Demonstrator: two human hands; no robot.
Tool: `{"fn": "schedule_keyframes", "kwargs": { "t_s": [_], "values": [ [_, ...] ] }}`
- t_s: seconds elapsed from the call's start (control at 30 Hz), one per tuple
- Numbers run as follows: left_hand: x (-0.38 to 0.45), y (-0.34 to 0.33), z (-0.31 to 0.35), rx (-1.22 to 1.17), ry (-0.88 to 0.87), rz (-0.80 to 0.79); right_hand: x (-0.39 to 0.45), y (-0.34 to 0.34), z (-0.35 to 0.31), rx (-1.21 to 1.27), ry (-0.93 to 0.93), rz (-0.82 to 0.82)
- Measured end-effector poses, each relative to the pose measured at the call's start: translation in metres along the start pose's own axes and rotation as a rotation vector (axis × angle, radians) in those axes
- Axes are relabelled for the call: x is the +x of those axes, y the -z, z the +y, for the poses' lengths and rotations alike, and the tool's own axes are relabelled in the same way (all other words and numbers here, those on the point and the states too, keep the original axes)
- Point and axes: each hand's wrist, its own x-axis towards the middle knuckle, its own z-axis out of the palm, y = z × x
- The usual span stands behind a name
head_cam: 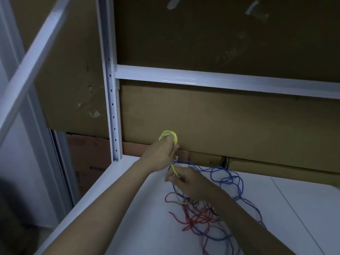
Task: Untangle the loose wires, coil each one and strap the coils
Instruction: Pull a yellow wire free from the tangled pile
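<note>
My left hand [161,151] is raised above the white shelf [128,208], fingers curled closed around one small coil of yellow wire [168,135]; the loops arch over my fingertips, too blurred for me to count the turns. A single yellow strand runs down from that coil to my right hand [185,183], which sits lower and nearer to me, thumb and fingers pinched shut on the strand just above the shelf surface.

I count three colours of wire: the one yellow in my hands, the blue wire [230,179] and the red wire [195,218]. The blue loops sprawl on the shelf to the right of my right hand and trail toward me past my forearm. The red lies in a knot nearer to me, under my right wrist, crossing the blue in several places. Whether each colour is one wire or several I cannot tell.

A small white tag [174,158] shows just below my left hand. One white upright post [112,100] and one white crossbar [220,80] frame the shelf, with brown cardboard [220,122] behind.
</note>
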Motion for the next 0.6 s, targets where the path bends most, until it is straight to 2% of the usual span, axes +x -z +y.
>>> {"fn": "schedule_keyframes", "kwargs": {
  "t_s": [0.07, 0.17, 0.27, 0.33, 0.47, 0.53, 0.6],
  "values": [
    [-0.007, -0.005, -0.004, 0.024, 0.023, -0.111, -0.002, 0.015, 0.000, -0.049, -0.009, 0.069],
    [-0.014, -0.006, -0.008, -0.107, 0.094, -0.211, -0.004, 0.040, 0.014, 0.055, -0.156, 0.230],
    [-0.017, -0.003, -0.004, -0.270, 0.039, -0.253, -0.006, 0.045, 0.026, 0.010, -0.189, 0.185],
    [-0.015, 0.004, 0.000, -0.402, 0.031, -0.146, -0.010, 0.039, 0.031, -0.038, -0.224, 0.156],
    [-0.004, 0.016, -0.001, -0.661, 0.195, 0.210, -0.024, 0.017, 0.049, -0.036, -0.234, 0.235],
    [0.001, 0.018, -0.002, -0.738, 0.260, 0.367, -0.029, 0.003, 0.057, -0.171, -0.240, 0.228],
    [0.005, 0.017, 0.003, -0.784, 0.296, 0.424, -0.034, -0.014, 0.066, -0.340, -0.260, 0.184]
  ]
}}
